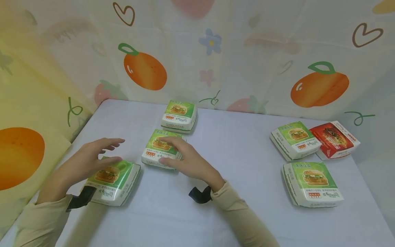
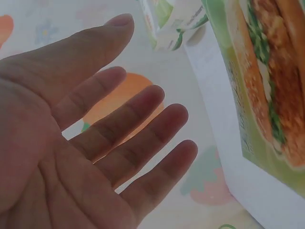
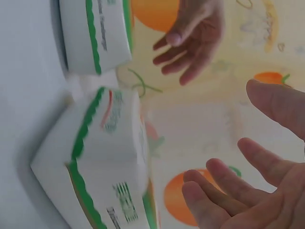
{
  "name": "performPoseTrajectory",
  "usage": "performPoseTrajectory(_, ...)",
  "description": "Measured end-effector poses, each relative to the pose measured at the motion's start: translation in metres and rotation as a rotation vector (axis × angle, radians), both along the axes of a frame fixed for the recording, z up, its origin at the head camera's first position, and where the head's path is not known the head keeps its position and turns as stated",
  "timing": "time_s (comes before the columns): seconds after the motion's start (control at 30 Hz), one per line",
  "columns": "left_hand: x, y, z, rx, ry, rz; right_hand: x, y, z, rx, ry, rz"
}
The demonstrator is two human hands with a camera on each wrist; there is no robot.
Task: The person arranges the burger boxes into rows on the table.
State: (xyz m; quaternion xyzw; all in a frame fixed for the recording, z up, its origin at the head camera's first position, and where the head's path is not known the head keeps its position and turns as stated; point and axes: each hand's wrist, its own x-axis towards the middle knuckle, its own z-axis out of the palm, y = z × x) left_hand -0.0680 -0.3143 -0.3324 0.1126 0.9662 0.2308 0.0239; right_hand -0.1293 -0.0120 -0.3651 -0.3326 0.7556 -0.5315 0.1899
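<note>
My left hand (image 1: 84, 163) hovers over the near left green-and-white burger box (image 1: 120, 188), its fingers apart and holding nothing. The left wrist view shows the palm (image 2: 52, 167) with spread fingers, beside a box top with a large burger picture (image 2: 276, 81). Over a second green burger box (image 1: 149, 152), left of the table's middle, is my right hand (image 1: 191, 156), its fingers loosely extended. A gap appears between this hand and the white box sides (image 3: 114, 157) in the right wrist view. Just behind the second box sits a third green burger box (image 1: 179, 116).
On the right side lie a green burger box (image 1: 313, 183), another green one (image 1: 294, 137), and a red burger box (image 1: 334, 139) touching it. A white cloth covers the table (image 1: 228, 147). Behind it hangs a fruit-patterned curtain (image 1: 234, 82). Both wrists carry black mounts (image 1: 82, 197).
</note>
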Motion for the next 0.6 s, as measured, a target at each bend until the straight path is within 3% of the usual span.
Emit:
performPoseTrajectory(0.17, 0.005, -0.013, -0.008, -0.004, 0.080, -0.001, 0.017, -0.013, -0.003, 0.043, 0.019, 0.067)
performPoseTrajectory(0.37, 0.012, -0.023, -0.013, 0.033, 0.032, 0.040, 0.033, -0.032, -0.014, 0.105, 0.060, 0.158)
performPoseTrajectory(0.6, 0.018, -0.031, -0.015, 0.048, -0.051, 0.081, 0.051, -0.052, -0.031, 0.179, 0.056, 0.195)
